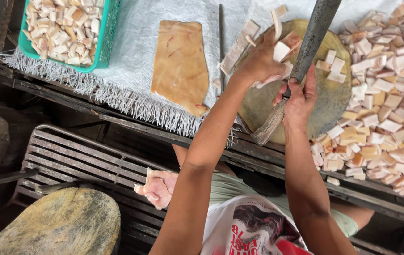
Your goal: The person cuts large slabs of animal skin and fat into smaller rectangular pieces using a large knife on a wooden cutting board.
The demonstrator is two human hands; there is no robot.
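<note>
On the round wooden chopping block [263, 106] at the worktop's near edge, your right hand [300, 98] is wrapped tight around the cleaver [308, 45] by its wooden handle, whose butt sticks out below your fist toward you. The blade's long axis runs up and slightly right, away from you, its tip cut off by the frame's top. Your left hand [261, 61] pinches pale pork strips [282, 49] just left of the blade; your fingers hide how many. Cut cubes [386, 94] heap along the block's right edge.
</note>
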